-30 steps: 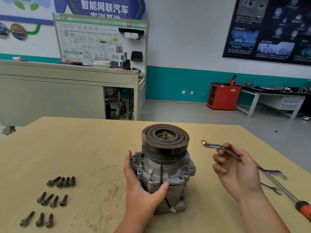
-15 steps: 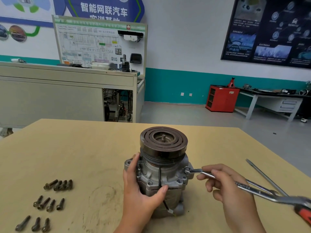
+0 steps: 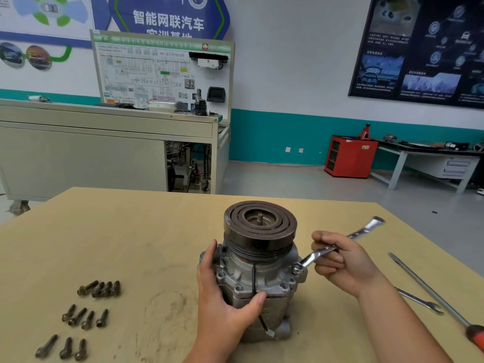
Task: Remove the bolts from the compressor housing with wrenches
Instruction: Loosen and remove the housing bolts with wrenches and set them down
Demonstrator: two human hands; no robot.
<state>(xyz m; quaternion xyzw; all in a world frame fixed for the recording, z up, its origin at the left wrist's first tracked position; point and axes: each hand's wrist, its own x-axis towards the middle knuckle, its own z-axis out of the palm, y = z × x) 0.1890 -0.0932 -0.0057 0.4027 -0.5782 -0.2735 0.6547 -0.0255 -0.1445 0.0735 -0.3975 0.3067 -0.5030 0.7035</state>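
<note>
One compressor housing (image 3: 272, 275) between hands (image 3: 222, 305)

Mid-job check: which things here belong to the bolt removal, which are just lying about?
Job: compressor, held by left hand; wrench in right hand, ring end on a housing bolt; loose bolts on table.
Lying about: second wrench, screwdriver.

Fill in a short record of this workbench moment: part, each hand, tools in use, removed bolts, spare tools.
part: compressor, upright on the table, pulley end up
left hand: grips the compressor's side
right hand: holds a wrench, ring end on a flange bolt
removed bolts: three rows, left of the compressor
spare tools: second wrench, screwdriver, lying at right
</note>
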